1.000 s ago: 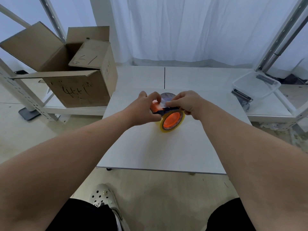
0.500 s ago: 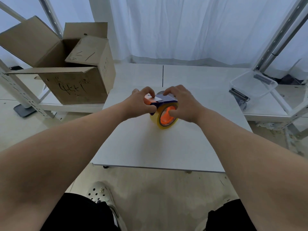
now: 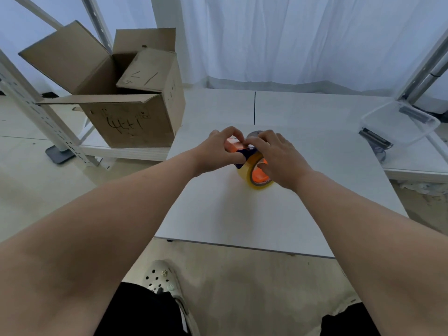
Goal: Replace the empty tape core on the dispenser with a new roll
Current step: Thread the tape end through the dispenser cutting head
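Gripping the dispenser (image 3: 234, 147), both hands' grip sits above the tape roll (image 3: 249, 177).

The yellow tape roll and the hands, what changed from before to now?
The right hand slid from the top of the orange tape dispenser down over the yellow tape roll, covering most of its orange hub. The left hand kept gripping the dispenser's handle. The open cardboard box and clear plastic tub stayed put.

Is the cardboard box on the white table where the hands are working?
No. The box sits on a lower shelf beside the table, left of both hands.
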`<state>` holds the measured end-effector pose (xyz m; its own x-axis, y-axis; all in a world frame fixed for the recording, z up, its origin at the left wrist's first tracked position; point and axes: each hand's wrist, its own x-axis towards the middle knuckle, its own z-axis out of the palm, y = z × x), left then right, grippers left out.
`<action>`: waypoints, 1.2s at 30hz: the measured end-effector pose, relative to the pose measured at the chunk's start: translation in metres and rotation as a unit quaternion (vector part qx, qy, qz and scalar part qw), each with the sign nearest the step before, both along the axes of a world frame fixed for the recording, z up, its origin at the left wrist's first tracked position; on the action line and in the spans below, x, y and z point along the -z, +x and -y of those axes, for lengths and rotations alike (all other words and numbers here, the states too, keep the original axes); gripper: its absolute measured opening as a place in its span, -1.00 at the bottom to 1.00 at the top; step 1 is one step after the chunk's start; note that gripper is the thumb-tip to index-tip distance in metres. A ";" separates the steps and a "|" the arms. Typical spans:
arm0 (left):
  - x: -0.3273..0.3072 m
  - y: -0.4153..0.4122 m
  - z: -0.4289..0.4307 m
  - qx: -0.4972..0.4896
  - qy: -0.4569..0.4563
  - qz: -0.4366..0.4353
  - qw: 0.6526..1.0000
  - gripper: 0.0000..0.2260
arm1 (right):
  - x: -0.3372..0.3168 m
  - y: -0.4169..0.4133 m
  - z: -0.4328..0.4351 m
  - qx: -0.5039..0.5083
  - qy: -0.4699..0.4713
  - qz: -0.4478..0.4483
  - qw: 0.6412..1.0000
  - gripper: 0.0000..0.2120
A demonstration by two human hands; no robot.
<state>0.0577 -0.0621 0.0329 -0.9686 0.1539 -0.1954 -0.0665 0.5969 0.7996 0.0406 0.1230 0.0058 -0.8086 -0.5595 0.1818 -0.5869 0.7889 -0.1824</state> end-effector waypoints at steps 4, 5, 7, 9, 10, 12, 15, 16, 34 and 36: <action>0.002 -0.004 0.005 0.004 0.030 0.017 0.999 -0.63 | 0.008 -0.003 -0.001 -0.002 0.004 -0.017 1.000 -0.35; 0.002 -0.006 0.005 0.007 0.039 0.019 0.999 -0.63 | 0.011 -0.004 -0.001 0.002 -0.004 -0.019 1.000 -0.36; 0.001 -0.010 0.005 0.012 0.059 0.019 0.998 -0.65 | 0.014 -0.006 -0.001 0.006 -0.027 -0.025 0.999 -0.38; -0.001 -0.013 0.004 0.015 0.073 0.023 0.997 -0.68 | 0.012 -0.010 -0.001 0.010 -0.041 -0.030 0.999 -0.42; -0.001 -0.015 0.003 0.014 0.079 0.028 0.996 -0.69 | 0.009 -0.013 -0.002 0.015 -0.041 -0.018 0.999 -0.44; -0.001 -0.019 0.002 0.008 0.105 0.043 0.994 -0.69 | 0.001 -0.018 -0.006 0.022 -0.037 0.039 0.998 -0.45; -0.002 -0.027 -0.005 0.000 0.132 0.051 0.990 -0.62 | -0.013 -0.020 -0.014 0.035 -0.052 0.121 0.991 -0.38; -0.003 -0.031 -0.012 -0.003 0.143 0.049 0.988 -0.58 | -0.017 -0.020 -0.019 0.045 -0.055 0.136 0.988 -0.36; 0.025 -0.064 -0.076 -0.074 0.070 -0.021 0.995 -0.59 | -0.004 -0.057 -0.102 0.321 -0.047 0.260 0.909 -0.37; 0.024 -0.068 -0.079 -0.072 0.052 -0.030 0.996 -0.58 | -0.004 -0.064 -0.099 0.325 -0.050 0.273 0.904 -0.42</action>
<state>-0.0104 0.0169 0.0091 -0.9914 0.0295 -0.1276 -0.0961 0.4982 0.8617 -0.0229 0.2216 0.0098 -0.9450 0.0623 -0.3212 0.1932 0.8985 -0.3943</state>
